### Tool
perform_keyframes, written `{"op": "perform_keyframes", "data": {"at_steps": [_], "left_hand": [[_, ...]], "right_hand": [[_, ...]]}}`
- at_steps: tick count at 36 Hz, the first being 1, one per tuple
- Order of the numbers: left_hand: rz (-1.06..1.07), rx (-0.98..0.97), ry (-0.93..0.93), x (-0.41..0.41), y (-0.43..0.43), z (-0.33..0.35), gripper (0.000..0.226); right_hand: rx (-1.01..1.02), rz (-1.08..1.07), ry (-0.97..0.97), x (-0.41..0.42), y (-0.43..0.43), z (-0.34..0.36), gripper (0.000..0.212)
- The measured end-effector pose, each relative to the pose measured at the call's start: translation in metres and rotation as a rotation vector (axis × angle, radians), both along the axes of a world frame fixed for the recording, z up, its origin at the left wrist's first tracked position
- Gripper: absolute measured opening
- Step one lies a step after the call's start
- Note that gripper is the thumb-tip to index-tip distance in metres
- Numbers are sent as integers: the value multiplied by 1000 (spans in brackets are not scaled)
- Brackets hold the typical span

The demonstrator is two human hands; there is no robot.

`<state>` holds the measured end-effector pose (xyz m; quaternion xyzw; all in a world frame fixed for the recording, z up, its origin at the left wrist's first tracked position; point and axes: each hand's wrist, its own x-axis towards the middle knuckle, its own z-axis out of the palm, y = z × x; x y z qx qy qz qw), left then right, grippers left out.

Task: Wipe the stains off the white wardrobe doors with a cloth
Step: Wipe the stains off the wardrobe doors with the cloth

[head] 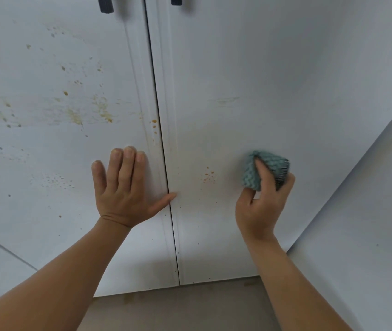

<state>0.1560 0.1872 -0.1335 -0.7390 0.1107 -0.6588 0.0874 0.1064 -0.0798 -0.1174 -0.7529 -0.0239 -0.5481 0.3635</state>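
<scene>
The right hand (259, 204), curled round the bunched cloth (262, 170) low on the right door (273, 91), should press firmly toward the orange specks (208, 174) nearer its inner edge while the flat left hand (121, 187) braces the left door (47, 144).

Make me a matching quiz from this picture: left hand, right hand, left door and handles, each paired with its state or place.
1. left hand
2. right hand
3. left door
4. handles

A. dark, at the top edge of the picture
B. grips the cloth
C. open, pressed flat, fingers straight
D. heavily speckled with yellow-brown stains

Pairs: 1-C, 2-B, 3-D, 4-A
</scene>
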Motion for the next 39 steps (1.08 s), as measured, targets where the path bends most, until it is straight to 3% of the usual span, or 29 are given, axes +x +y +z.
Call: {"op": "perform_keyframes", "data": {"at_steps": [2, 5, 10, 13, 17, 21, 25, 28, 32, 36, 39], "left_hand": [[-3, 0, 3, 0, 0, 0, 127], [-4, 5, 6, 0, 1, -2, 124], [-14, 4, 3, 1, 2, -4, 116], [-25, 13, 7, 1, 2, -4, 110], [-27, 12, 19, 2, 4, -6, 103], [-33, 13, 19, 2, 5, -6, 102], [-32, 12, 9, 3, 5, -6, 102], [-39, 18, 11, 3, 5, -6, 103], [-39, 11, 5, 3, 4, -7, 103], [-60, 11, 21, 1, 5, -6, 105], [-61, 7, 19, 3, 4, -6, 105]], "right_hand": [[-4, 1, -10, -1, 6, 1, 47], [-257, 75, -33, -2, 7, -5, 51], [-86, 45, -20, 0, 15, -3, 47], [-343, 126, -40, -2, 21, -8, 45], [-149, 62, -28, 2, 24, -4, 45], [-330, 106, -50, -2, 28, -9, 38], [-215, 81, -27, 0, 33, -8, 48], [-409, 148, -62, -3, 37, -10, 42], [-183, 86, -42, 0, 42, -8, 46], [-432, 143, -69, -3, 47, -14, 34], [-347, 115, -52, -2, 47, -14, 38]]}}
